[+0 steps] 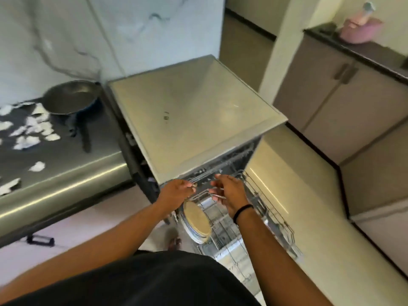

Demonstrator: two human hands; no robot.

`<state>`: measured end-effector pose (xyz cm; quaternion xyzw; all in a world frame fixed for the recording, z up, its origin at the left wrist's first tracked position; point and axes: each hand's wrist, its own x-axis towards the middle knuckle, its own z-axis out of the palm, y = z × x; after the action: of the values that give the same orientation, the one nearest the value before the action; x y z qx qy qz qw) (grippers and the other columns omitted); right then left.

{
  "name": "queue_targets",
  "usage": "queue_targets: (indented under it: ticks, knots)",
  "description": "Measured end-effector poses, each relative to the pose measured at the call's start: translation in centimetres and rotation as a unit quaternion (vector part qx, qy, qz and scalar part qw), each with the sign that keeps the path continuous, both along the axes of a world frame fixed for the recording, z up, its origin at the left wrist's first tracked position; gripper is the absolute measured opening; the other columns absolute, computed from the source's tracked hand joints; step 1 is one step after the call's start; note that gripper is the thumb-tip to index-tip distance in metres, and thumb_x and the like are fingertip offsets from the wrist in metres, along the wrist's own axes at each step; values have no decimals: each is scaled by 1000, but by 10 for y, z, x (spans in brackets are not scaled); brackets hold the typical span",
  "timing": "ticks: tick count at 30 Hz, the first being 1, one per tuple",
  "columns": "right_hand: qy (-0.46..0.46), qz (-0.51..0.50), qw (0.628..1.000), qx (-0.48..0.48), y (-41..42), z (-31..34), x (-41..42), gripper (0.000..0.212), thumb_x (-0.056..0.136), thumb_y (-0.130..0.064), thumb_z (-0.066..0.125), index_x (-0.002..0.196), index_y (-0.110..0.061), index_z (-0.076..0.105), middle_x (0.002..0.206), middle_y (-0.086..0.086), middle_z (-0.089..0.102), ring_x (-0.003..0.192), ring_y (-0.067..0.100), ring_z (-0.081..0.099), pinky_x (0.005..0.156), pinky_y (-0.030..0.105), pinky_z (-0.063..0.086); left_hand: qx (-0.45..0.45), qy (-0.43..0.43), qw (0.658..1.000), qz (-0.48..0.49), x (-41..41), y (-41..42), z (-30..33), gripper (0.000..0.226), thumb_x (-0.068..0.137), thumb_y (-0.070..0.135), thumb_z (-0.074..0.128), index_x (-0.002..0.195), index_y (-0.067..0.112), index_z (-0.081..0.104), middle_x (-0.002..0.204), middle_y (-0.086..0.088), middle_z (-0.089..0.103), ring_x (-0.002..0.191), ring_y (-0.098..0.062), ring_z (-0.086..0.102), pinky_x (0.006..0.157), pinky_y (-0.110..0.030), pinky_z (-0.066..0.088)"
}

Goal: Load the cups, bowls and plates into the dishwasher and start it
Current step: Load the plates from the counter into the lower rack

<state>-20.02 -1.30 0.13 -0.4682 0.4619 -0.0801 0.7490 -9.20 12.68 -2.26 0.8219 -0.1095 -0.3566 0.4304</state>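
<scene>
The dishwasher (pixel 194 115) stands with its door down and its lower rack (pixel 276 217) pulled out. A few plates (pixel 196 221) stand upright at the rack's left side, the front one beige. My left hand (pixel 176 191) is at the front wire of the upper rack (pixel 203 176), just under the dishwasher's top, and its fingers curl on that wire. My right hand (pixel 229 193) hovers beside it with fingers apart, close to the same rail. The frame is blurred, so the finger contact is not sharp. No cups or bowls are visible.
A dark pan (pixel 70 98) and scattered white scraps (pixel 33 129) lie on the steel counter (pixel 66 184) to the left. Brown cabinets (pixel 344 102) with a pink object (pixel 357 29) on top stand at the right. My torso fills the bottom of the view.
</scene>
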Motion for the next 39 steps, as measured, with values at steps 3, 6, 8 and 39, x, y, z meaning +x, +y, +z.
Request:
queue_targets:
  ticks: [3, 6, 8, 39]
  knots:
    - [-39, 70, 997, 6, 24, 16, 40, 6, 99, -15, 59, 98, -10, 63, 81, 10, 68, 60, 20, 61, 53, 26, 48, -24, -39, 995, 89, 11, 33, 26, 7, 90, 22, 73, 89, 16, 73, 76, -5, 68, 69, -18, 62, 70, -34, 53]
    - [-66, 134, 989, 6, 56, 31, 75, 11, 97, -15, 59, 104, -9, 65, 86, 12, 69, 67, 23, 64, 59, 29, 50, -50, -67, 984, 157, 24, 70, 50, 9, 94, 22, 70, 100, 17, 73, 88, -6, 74, 81, -21, 70, 76, -33, 57]
    - [-74, 191, 979, -6, 86, 42, 96, 17, 96, -17, 59, 108, -8, 67, 88, 12, 69, 71, 24, 66, 61, 30, 52, -78, -91, 971, 205, 34, 100, 63, 9, 94, 21, 68, 102, 19, 72, 89, -5, 75, 83, -19, 72, 77, -32, 58]
    - [-44, 603, 788, -119, 612, 51, 271, 11, 99, -21, 60, 104, -13, 65, 88, 5, 66, 67, 19, 65, 58, 30, 52, -245, -47, 665, 704, 114, 606, 23, 8, 92, 13, 66, 98, 10, 71, 89, -9, 71, 74, -18, 67, 61, -30, 52]
